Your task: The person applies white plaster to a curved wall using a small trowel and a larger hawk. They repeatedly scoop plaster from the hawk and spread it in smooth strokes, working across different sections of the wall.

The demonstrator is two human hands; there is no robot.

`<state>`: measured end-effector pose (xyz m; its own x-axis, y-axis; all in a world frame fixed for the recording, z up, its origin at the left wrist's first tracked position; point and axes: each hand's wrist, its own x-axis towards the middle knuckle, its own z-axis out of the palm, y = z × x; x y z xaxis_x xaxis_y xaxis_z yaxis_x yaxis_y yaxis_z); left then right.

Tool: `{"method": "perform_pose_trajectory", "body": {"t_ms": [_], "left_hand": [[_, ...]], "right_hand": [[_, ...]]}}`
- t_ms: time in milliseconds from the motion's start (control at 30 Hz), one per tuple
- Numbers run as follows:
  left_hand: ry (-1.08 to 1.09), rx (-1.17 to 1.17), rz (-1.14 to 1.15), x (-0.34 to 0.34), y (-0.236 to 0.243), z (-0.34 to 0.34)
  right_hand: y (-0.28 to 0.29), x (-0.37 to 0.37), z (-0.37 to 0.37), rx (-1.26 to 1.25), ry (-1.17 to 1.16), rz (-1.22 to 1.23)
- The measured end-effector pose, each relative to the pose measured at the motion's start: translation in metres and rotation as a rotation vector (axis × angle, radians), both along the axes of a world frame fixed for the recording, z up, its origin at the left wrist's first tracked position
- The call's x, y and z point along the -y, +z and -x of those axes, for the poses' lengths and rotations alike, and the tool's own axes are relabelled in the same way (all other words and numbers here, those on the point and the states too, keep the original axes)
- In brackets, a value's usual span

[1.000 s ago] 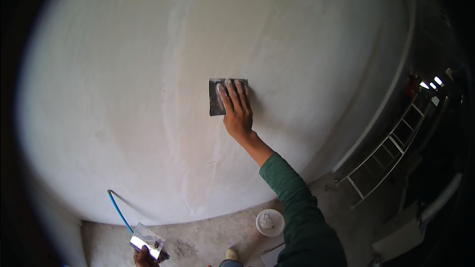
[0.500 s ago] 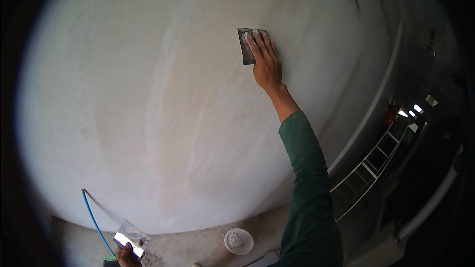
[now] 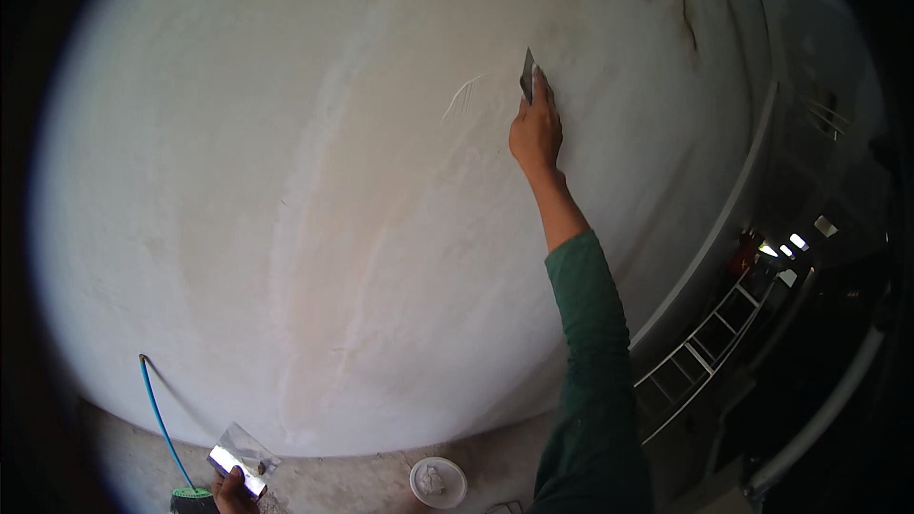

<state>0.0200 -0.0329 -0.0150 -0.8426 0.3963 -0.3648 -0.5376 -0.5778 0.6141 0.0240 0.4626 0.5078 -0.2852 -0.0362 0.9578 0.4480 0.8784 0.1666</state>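
Here, right hand point(image 3: 537, 135) clamped on 1 dark flat blade point(image 3: 527, 74), tilted nearly edge-on — pale wall point(image 3: 381, 228) behind. Well below-left of it, left hand point(image 3: 231, 493) grips 1 shiny plate point(image 3: 244, 454); white tub point(image 3: 456, 487) to that hand's right.

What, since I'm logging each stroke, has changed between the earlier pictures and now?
The right hand has moved up and rightward across the wall; its dark flat blade has turned from broadside to nearly edge-on. Thin pale curved lines have appeared left of it. Nothing was let go: the left hand still holds the shiny scraper.
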Motion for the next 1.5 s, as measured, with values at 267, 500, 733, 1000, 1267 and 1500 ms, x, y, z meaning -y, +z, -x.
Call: {"method": "perform_pose_trajectory", "body": {"t_ms": [267, 500, 733, 1000, 1267, 1500], "left_hand": [[0.059, 0.022, 0.024, -0.004, -0.003, 0.011], [0.076, -0.157, 0.005, 0.007, -0.043, 0.024], [0.010, -0.205, -0.013, 0.022, -0.054, 0.026], [0.060, -0.147, 0.011, 0.022, -0.054, 0.022], [0.013, -0.155, -0.009, 0.025, -0.036, 0.016], [0.023, -0.162, -0.025, 0.024, -0.060, 0.021]], "right_hand": [[-0.085, 0.027, 0.036, 0.173, 0.111, -0.172], [-0.178, 0.045, 0.043, 0.232, 0.116, -0.139], [-0.265, 0.042, 0.044, 0.285, 0.135, -0.125], [-0.357, 0.049, 0.040, 0.381, 0.143, -0.098], [-0.256, 0.037, 0.008, 0.246, 0.148, -0.162], [-0.184, -0.039, 0.021, 0.477, 0.071, -0.466]]}}
